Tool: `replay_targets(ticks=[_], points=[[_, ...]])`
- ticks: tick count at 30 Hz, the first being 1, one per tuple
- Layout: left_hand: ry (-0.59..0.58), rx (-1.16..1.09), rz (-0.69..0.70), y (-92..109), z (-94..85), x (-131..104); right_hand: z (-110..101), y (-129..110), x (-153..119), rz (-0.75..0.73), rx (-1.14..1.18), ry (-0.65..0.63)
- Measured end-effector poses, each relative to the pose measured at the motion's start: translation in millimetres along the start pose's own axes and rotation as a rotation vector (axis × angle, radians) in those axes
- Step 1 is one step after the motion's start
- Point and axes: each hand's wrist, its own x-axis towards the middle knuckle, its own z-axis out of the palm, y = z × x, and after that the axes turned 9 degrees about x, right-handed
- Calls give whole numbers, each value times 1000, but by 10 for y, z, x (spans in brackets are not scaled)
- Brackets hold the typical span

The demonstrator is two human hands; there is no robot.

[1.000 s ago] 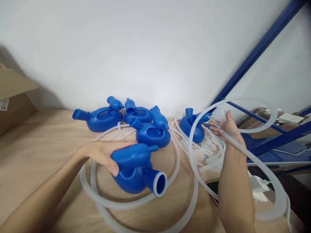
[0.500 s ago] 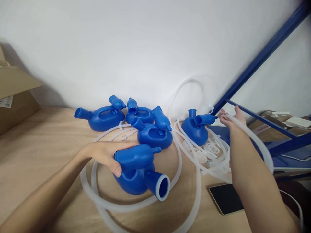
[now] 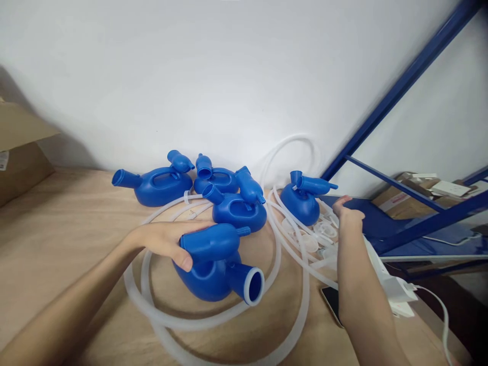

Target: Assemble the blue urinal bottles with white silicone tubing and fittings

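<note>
My left hand (image 3: 165, 241) grips the nearest blue plastic urinal bottle (image 3: 208, 282), its thumb over the blue bulb-shaped piece (image 3: 213, 243) lying on top. The other fingers are hidden behind. That bottle's wide mouth, rimmed in white, faces front right. Over at the right, my right hand (image 3: 348, 209) reaches beside the tubing with fingers apart, and nothing shows in it. Just left of it stands another blue bottle (image 3: 301, 206) with a similar piece on top. Translucent tubing (image 3: 305, 300) loops around the held bottle.
More blue bottles stand behind, such as one (image 3: 163, 188) near the wall. Clear plastic fittings (image 3: 308, 243) lie in the tubing. A phone (image 3: 331, 300) and a white power strip (image 3: 396, 290) are by my right forearm. Cardboard box (image 3: 23, 170) at left; blue metal frame (image 3: 396, 96) at right.
My right hand has let go of the tubing, which has dropped out of the raised grip, and has moved lower and to the left. My left hand stays on the bottle.
</note>
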Motion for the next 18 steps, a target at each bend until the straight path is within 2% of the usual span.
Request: replay_targets(ticks=[5,7,10,13,15,18], points=[[58,64,-6,-98,32,2,76,-406,-239,22,29,-169],[85,95,-24,-89,42,3,129,-612,-363,30,47,-281],[93,128,-135,31,28,-45,354,-967,-634,9,73,-596],[89,163,-303,210,-9,-164,737,-1243,-968,-92,0,-949],[91,193,-366,296,-29,-251,998,-1307,-1149,-145,-85,-1004],[123,220,-385,340,-33,-335,1266,-1237,-1259,-44,-66,-887]])
